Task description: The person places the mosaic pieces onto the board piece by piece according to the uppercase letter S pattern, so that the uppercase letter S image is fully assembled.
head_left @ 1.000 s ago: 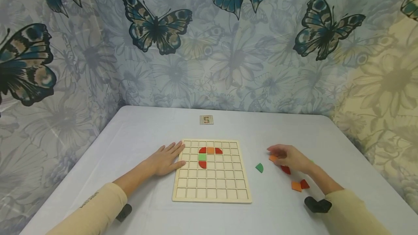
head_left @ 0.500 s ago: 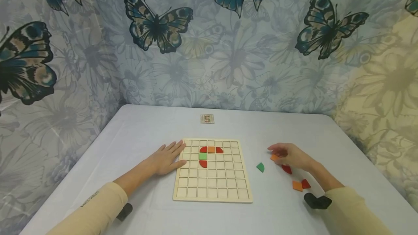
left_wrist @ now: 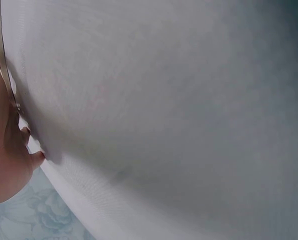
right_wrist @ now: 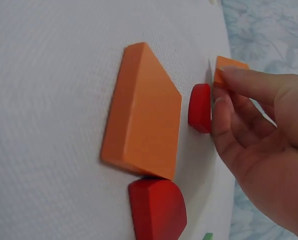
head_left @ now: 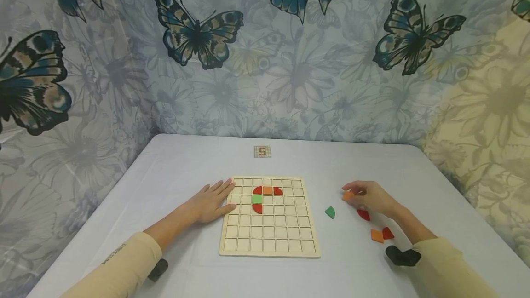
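My right hand (head_left: 370,197) pinches an orange square tile (right_wrist: 229,69) between thumb and fingers, right of the board. Just below that hand lies a red quarter-circle tile (head_left: 363,215). My left hand (head_left: 210,203) lies flat with spread fingers, its fingertips and thumb over the left edge of the wooden grid board (head_left: 269,245). Set in the board's upper cells are red quarter-circle tiles (head_left: 257,209), an orange square (head_left: 267,190) and a green square (head_left: 257,199). The left wrist view shows only part of the left hand (left_wrist: 6,145) beside the board's edge.
A green quarter-circle tile (head_left: 330,212) lies between board and right hand. Nearer me, another orange square (head_left: 377,236) touches a red tile (head_left: 388,233). A small patterned card (head_left: 262,151) lies at the table's back, before a butterfly-patterned backdrop (head_left: 290,82).
My right hand has shifted slightly, and the orange square tile now shows raised and tilted in its pinch. The left hand stays in place on the board's edge.
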Motion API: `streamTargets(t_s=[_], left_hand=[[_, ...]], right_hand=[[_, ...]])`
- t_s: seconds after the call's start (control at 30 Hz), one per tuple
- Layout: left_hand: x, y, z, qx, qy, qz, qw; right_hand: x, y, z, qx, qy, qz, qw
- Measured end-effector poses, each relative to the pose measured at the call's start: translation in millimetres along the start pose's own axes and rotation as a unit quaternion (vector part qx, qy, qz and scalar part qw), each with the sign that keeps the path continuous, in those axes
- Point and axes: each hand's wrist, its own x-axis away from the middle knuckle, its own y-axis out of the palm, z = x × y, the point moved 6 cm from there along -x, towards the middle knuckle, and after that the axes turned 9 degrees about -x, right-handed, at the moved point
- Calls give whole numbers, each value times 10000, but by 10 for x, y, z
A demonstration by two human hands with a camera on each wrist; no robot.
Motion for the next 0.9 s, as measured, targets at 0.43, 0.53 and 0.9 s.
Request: streamTargets(t_s=[0.43, 0.53, 0.9], left_hand=[[18, -10, -5, 52, -24, -11, 10000], [19, -10, -3, 59, -14, -15, 10000], [-12, 24, -23, 27, -28, 22, 10000]], right_hand=[[-23, 89, -65, -1716, 580, -155, 9833], [-28, 155, -103, -1869, 815, -143, 9789], [-111, 397, -246, -1891, 1071, -163, 9760]])
